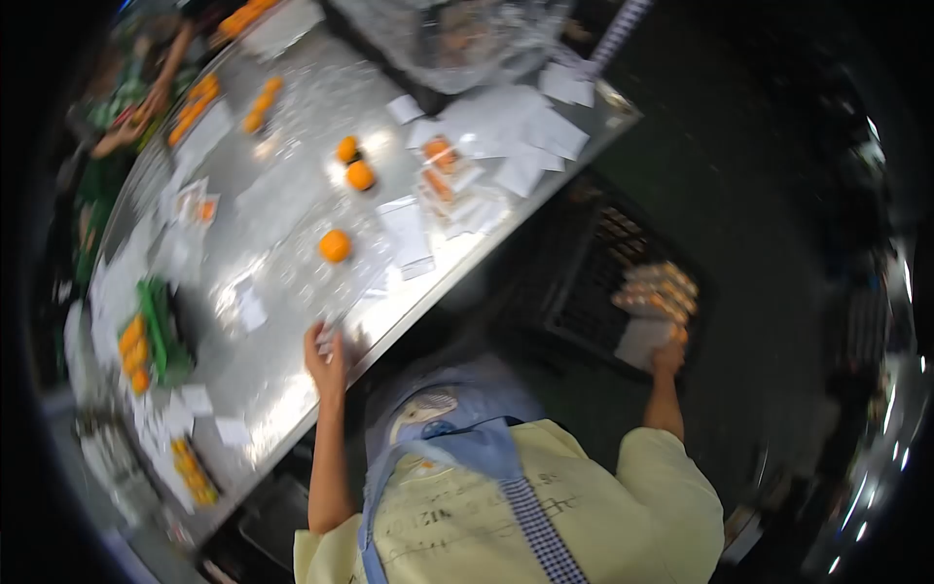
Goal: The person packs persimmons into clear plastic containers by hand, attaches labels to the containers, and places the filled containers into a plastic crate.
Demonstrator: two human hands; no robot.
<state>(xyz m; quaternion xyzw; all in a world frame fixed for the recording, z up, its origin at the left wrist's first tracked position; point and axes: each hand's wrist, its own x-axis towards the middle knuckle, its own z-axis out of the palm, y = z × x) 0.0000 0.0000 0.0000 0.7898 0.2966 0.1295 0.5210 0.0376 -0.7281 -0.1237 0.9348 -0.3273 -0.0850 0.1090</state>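
My left hand (326,358) is at the near edge of the metal table (282,321), its fingers curled around something small and whitish that blur hides. A little beyond it lies a single orange fruit (335,246) on clear plastic film. Down to the right, my right hand (669,354) reaches into a black crate (574,316). Its fingers grip the edge of a pack of orange fruit with a white face (644,341). Against that pack sit several wrapped fruit packs (662,290) in the crate.
Two more orange fruits (360,175) and a clear tray of fruit (440,170) lie farther along the table, near white paper sheets (496,127). A large plastic bag (457,49) stands at the far end. Green netting (165,331) is at left. Another person's hands (141,117) work opposite.
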